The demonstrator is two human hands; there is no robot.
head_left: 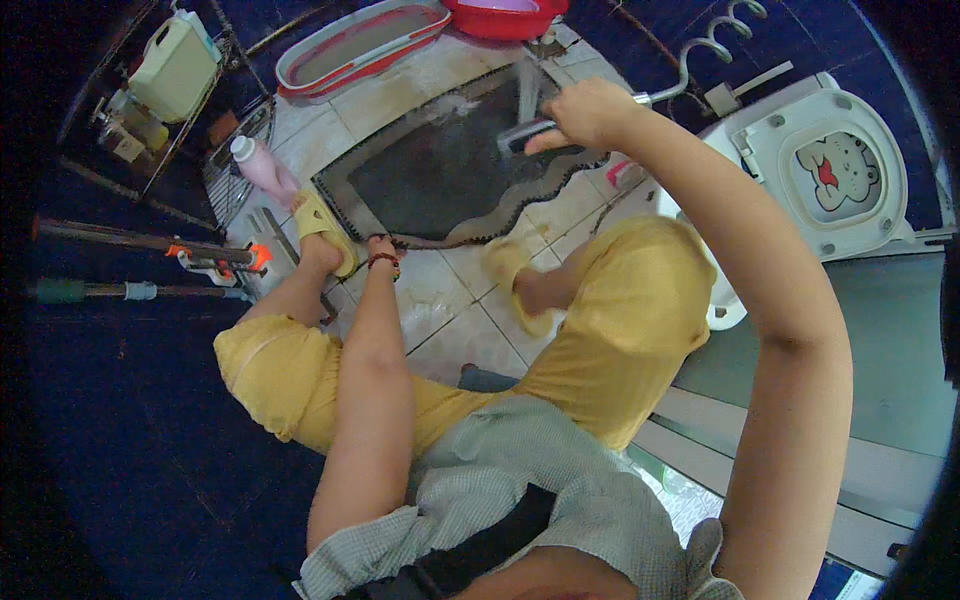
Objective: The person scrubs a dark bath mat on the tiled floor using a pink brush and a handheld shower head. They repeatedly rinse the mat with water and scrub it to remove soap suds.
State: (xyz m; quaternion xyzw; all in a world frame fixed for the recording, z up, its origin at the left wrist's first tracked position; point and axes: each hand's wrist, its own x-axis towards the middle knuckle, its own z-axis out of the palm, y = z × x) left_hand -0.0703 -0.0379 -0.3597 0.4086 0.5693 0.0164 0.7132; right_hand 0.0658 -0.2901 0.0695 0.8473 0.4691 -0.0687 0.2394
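Observation:
A dark grey floor mat (440,165) with a lighter, wavy border and black edging lies on the wet tiles in front of me. My left hand (381,246), with a beaded bracelet at the wrist, is closed on the mat's near edge; its fingertips are partly hidden. My right hand (590,115) is wrapped round a hand-held shower head (525,135) above the mat's right side. A whitish spray of water (527,90) shows beside it, over the far part of the mat. From the shower handle runs a coiled hose (705,48).
Far off stand a collapsible grey-and-red tub (360,50) and a red basin (505,20). To the right is a toilet (840,170) with its lid up. A pink bottle (265,168), mop handles (150,242) and a rack with a cream jug (175,68) are at left.

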